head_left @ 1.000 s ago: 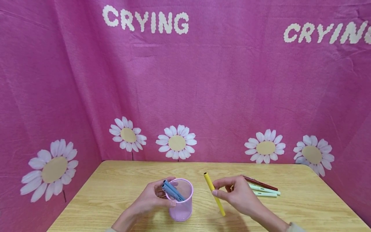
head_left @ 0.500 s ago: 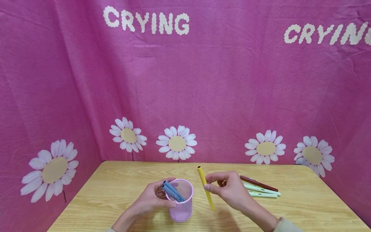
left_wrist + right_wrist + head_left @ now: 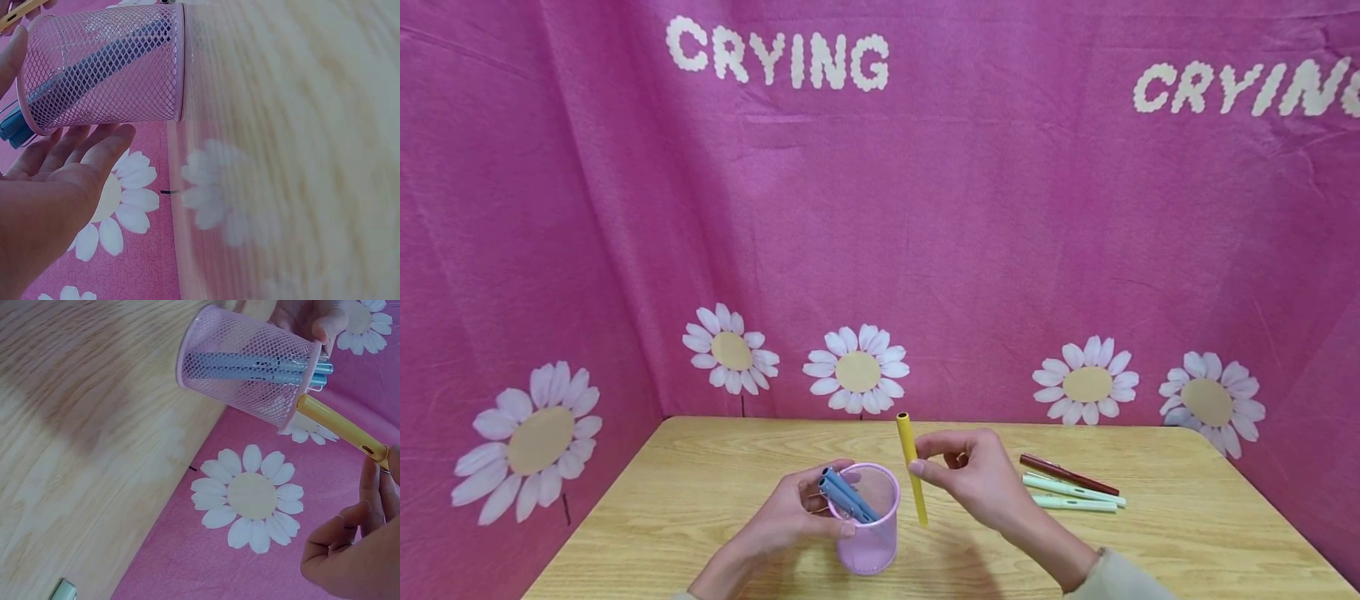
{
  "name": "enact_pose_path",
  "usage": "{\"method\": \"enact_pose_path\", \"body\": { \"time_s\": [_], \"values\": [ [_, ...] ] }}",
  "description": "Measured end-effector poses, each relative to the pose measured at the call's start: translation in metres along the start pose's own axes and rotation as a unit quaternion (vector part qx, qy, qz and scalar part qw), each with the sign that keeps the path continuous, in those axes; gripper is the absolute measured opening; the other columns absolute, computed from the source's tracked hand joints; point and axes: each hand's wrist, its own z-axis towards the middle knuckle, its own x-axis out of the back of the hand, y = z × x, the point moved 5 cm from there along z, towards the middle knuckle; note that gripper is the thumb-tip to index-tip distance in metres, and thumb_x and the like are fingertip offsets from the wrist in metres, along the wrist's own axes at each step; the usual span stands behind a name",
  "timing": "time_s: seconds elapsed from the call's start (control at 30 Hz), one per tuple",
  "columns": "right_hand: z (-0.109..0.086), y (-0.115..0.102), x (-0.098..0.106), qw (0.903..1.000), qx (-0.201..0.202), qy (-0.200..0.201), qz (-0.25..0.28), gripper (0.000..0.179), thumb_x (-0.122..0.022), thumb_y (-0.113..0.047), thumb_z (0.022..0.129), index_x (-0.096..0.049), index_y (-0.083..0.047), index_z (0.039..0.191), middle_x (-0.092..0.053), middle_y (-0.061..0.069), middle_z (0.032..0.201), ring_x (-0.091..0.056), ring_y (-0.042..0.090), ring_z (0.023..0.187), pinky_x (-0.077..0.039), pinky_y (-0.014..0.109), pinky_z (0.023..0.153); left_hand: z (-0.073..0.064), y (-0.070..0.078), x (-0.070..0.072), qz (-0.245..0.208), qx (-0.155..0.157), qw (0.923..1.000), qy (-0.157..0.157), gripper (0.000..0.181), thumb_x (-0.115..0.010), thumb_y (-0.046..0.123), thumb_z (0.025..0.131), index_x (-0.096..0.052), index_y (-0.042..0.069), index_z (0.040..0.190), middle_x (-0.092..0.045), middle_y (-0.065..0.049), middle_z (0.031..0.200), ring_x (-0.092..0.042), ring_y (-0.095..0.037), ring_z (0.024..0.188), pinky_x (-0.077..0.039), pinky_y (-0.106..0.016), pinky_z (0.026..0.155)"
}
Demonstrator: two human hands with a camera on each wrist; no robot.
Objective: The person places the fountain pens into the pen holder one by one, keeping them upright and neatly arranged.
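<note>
A pink mesh pen cup (image 3: 868, 552) stands upright on the wooden table, with two blue pens (image 3: 848, 495) leaning inside against its left rim. My left hand (image 3: 790, 515) holds the cup from its left side, thumb at the front of the rim and fingers behind. Just right of the cup, my right hand (image 3: 981, 479) pinches a yellow pen (image 3: 906, 437) between thumb and fingers, nearly upright. In the right wrist view the yellow pen's lower end (image 3: 306, 403) overlaps the edge of the cup's rim (image 3: 297, 394).
A dark red pen (image 3: 1071, 475) and two light green pens (image 3: 1078, 503) lie on the table (image 3: 737, 446) to the right, beyond my right hand. A pink cloth (image 3: 962, 250) with printed daisies hangs behind the table and along its sides.
My right hand has moved left and slightly up with the yellow pen, bringing it closer to the cup and more upright. The left hand and cup have stayed put.
</note>
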Motion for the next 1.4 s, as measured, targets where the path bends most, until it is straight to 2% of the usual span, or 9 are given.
{"method": "enact_pose_path", "body": {
  "time_s": [0.2,0.37,0.53,0.67,0.77,0.9,1.1,1.4],
  "values": [
    [0.005,-0.006,-0.005,0.9997,0.001,0.001,0.024,0.019,-0.087,-0.01,0.086,-0.083,-0.003,0.103,-0.077,0.005,0.092,-0.045,0.011,0.066,-0.036,0.022,0.058,0.0,0.001,0.0,-0.001,0.001,1.0,-0.001,0.076,-0.084,0.001,0.086,-0.048,-0.007,0.152,-0.067,-0.024,0.13,-0.067,-0.023,0.102,-0.055,-0.028,0.09],
    [0.009,-0.01,-0.008,0.9994,0.001,0.003,0.033,0.019,-0.087,-0.01,0.086,-0.083,-0.003,0.103,-0.079,0.006,0.094,-0.042,0.01,0.065,-0.034,0.022,0.057,0.0,0.001,0.001,-0.005,-0.008,0.9999,-0.003,0.076,-0.084,-0.001,0.086,-0.047,-0.009,0.152,-0.068,-0.024,0.13,-0.067,-0.024,0.106,-0.055,-0.028,0.09],
    [0.014,-0.014,-0.011,0.9995,0.011,0.008,0.029,0.019,-0.087,-0.01,0.087,-0.083,-0.004,0.104,-0.079,0.005,0.093,-0.042,0.009,0.063,-0.034,0.022,0.056,0.0,0.002,0.0,0.0,-0.021,0.9998,-0.006,0.076,-0.084,-0.001,0.085,-0.047,-0.01,0.151,-0.067,-0.026,0.13,-0.067,-0.023,0.101,-0.055,-0.028,0.088],
    [0.018,-0.015,-0.014,0.9992,0.016,0.011,0.034,0.018,-0.086,-0.009,0.087,-0.083,-0.003,0.104,-0.079,0.006,0.092,-0.042,0.009,0.063,-0.034,0.022,0.056,0.0,0.002,0.0,0.004,-0.017,0.9998,-0.007,0.075,-0.084,0.001,0.086,-0.049,-0.008,0.151,-0.065,-0.025,0.136,-0.068,-0.023,0.103,-0.055,-0.028,0.088],
    [0.021,-0.015,-0.017,0.9989,0.019,0.013,0.041,0.019,-0.086,-0.008,0.087,-0.083,-0.002,0.104,-0.079,0.007,0.093,-0.043,0.01,0.064,-0.034,0.022,0.057,0.0,0.002,0.0,0.006,-0.006,0.9999,-0.006,0.074,-0.084,0.002,0.086,-0.05,-0.006,0.151,-0.067,-0.023,0.132,-0.067,-0.024,0.102,-0.055,-0.028,0.088],
    [0.024,-0.013,-0.021,0.9983,0.025,0.017,0.05,0.019,-0.086,-0.006,0.087,-0.083,0.0,0.104,-0.079,0.008,0.094,-0.051,0.014,0.069,-0.036,0.022,0.058,0.001,0.001,-0.001,0.006,-0.003,1.0,-0.007,0.073,-0.085,0.003,0.086,-0.051,-0.005,0.151,-0.07,-0.021,0.125,-0.067,-0.025,0.101,-0.055,-0.028,0.087],
    [0.027,-0.007,-0.028,0.998,0.029,0.018,0.054,0.019,-0.085,-0.005,0.087,-0.082,0.0,0.105,-0.079,0.009,0.096,-0.058,0.015,0.077,-0.038,0.021,0.06,0.001,0.001,-0.001,0.007,-0.005,0.9999,-0.008,0.074,-0.084,0.002,0.086,-0.05,-0.006,0.151,-0.066,-0.025,0.133,-0.067,-0.025,0.104,-0.055,-0.028,0.089],
    [0.028,0.001,-0.038,0.9989,0.024,0.015,0.038,0.017,-0.085,-0.005,0.087,-0.083,-0.004,0.103,-0.08,0.005,0.096,-0.064,0.016,0.087,-0.044,0.024,0.068,0.001,0.001,-0.001,0.005,-0.001,1.0,-0.005,0.073,-0.084,0.002,0.087,-0.051,-0.005,0.151,-0.068,-0.023,0.13,-0.067,-0.026,0.104,-0.055,-0.029,0.09]
  ]
}}
